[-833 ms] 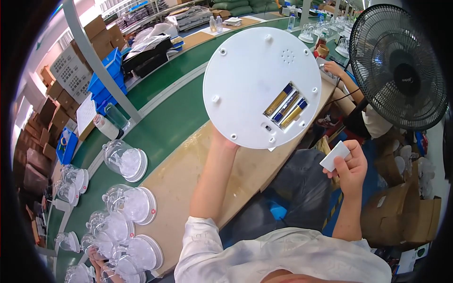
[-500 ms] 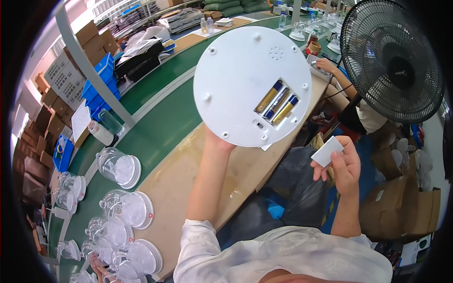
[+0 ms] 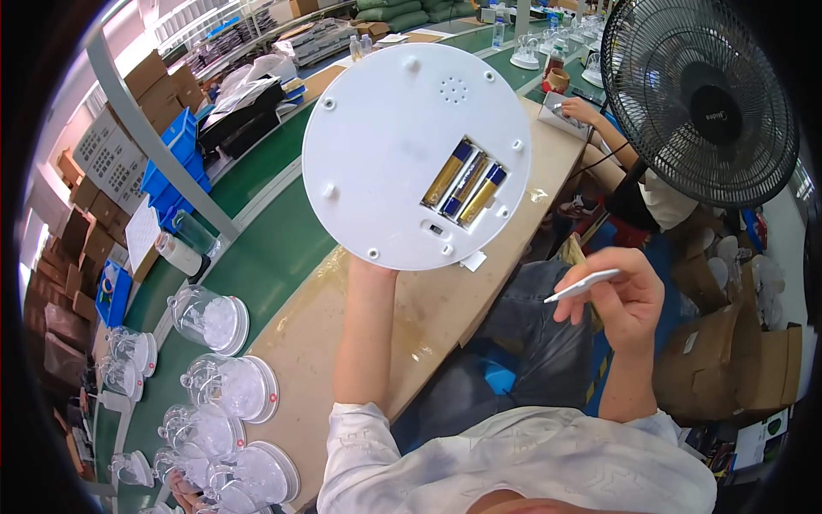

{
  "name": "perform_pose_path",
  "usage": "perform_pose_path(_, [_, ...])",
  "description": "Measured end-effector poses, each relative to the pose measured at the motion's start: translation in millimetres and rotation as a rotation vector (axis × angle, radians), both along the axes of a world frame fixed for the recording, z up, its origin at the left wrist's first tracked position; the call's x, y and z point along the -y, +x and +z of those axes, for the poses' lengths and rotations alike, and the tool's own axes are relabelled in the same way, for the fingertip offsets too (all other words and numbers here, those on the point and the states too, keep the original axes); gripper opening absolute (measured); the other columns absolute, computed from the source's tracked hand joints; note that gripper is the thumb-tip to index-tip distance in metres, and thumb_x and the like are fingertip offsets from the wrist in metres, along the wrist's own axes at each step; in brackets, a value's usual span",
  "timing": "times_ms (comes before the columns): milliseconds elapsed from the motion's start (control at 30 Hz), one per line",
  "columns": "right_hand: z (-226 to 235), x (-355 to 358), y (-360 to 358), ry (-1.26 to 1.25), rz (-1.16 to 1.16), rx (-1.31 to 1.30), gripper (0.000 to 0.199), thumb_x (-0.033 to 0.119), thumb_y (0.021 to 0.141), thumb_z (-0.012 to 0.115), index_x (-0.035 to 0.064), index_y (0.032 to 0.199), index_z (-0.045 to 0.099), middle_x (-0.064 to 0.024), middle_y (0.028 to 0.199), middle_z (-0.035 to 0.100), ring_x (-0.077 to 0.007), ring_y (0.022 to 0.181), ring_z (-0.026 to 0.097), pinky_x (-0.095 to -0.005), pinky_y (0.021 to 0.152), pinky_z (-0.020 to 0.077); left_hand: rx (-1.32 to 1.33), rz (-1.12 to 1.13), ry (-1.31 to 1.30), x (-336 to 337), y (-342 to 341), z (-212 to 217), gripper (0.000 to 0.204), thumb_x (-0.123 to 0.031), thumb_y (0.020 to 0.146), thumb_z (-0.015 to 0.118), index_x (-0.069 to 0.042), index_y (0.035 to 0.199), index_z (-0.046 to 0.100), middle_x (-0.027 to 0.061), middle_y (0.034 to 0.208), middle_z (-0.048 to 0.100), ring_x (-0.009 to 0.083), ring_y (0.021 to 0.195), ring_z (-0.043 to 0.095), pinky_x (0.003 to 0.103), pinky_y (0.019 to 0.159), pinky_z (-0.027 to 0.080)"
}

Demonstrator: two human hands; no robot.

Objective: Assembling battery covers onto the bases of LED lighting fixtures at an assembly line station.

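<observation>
A round white base (image 3: 377,154), underside facing me, is held up above the workbench by my left hand (image 3: 372,265); most of that hand is hidden behind the disc. In its uncovered compartment lie three gold-and-blue batteries (image 3: 465,182), with a small black switch (image 3: 436,229) beside them. My right hand (image 3: 632,295) pinches a thin white battery cover (image 3: 582,286) between thumb and fingers. The cover is seen almost edge-on, apart from the base and to its lower right.
Several clear domes on white bases (image 3: 231,385) stand at the left. A black fan (image 3: 706,103) is at the upper right, near a co-worker's hand (image 3: 580,110). Another person's hand (image 3: 181,484) shows at the lower left. Cardboard boxes (image 3: 706,364) sit at the right.
The white base has shifted left in the view with my left hand. My right hand has turned the battery cover from its flat face to nearly edge-on.
</observation>
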State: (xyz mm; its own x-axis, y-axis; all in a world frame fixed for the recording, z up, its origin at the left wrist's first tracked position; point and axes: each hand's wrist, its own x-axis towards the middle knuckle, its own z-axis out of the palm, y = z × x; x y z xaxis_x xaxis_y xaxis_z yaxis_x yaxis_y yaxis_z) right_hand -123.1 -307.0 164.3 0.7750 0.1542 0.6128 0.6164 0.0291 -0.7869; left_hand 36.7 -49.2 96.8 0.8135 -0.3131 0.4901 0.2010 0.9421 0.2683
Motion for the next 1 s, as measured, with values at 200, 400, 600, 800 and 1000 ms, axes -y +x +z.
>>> perform_pose_path(200, [19.0,-13.0,2.4,0.078,-0.023,-0.018,0.023,-0.004,0.094,0.053,-0.0052,0.117,0.053,-0.0185,0.096,0.066,-0.0163,0.071,0.066,-0.0219,0.063,0.0502,0.094,0.027,-0.024,5.6,-0.4,4.7,0.057,-0.043,0.097,0.050,-0.006,0.140,0.047,0.0126,0.133,0.057,0.0270,0.115,0.060,0.043,0.093,0.054])
perform_pose_path(400, [17.9,-15.9,21.5,-0.006,0.013,0.204,0.018,-0.001,0.080,0.072,0.0021,0.097,0.070,-0.0168,0.118,0.057,-0.0185,0.098,0.058,-0.0301,0.081,0.0456,0.076,0.257,0.151,3.9,4.2,-10.6,0.058,-0.044,0.097,0.049,-0.006,0.140,0.046,0.0134,0.135,0.056,0.0279,0.116,0.059,0.044,0.094,0.053])
perform_pose_path(600, [5.5,6.7,17.5,0.061,-0.007,0.123,0.017,-0.006,0.078,0.070,-0.0068,0.094,0.071,-0.0132,0.088,0.069,-0.0128,0.076,0.059,-0.0230,0.065,0.0428,-0.001,0.410,0.296,-0.6,15.6,-35.8,0.059,-0.045,0.097,0.048,-0.006,0.140,0.045,0.0143,0.136,0.055,0.0290,0.118,0.058,0.045,0.097,0.051])
perform_pose_path(800, [1.1,8.2,16.0,0.120,-0.146,0.054,0.023,0.011,0.092,0.066,-0.0034,0.110,0.062,-0.0150,0.091,0.068,-0.0223,0.077,0.068,-0.0304,0.063,0.0554,-0.013,0.227,0.166,9.3,11.3,-16.8,0.059,-0.046,0.098,0.047,-0.005,0.141,0.045,0.0151,0.136,0.054,0.0298,0.120,0.057,0.046,0.098,0.050])
perform_pose_path(1000, [-8.2,7.8,18.7,0.082,-0.157,0.096,0.029,0.012,0.093,0.064,-0.0038,0.117,0.060,-0.0187,0.102,0.068,-0.0280,0.089,0.071,-0.0334,0.069,0.0601,-0.020,0.031,0.034,19.2,8.5,2.1,0.060,-0.047,0.098,0.046,-0.005,0.141,0.044,0.0158,0.137,0.053,0.0305,0.121,0.056,0.047,0.100,0.049])
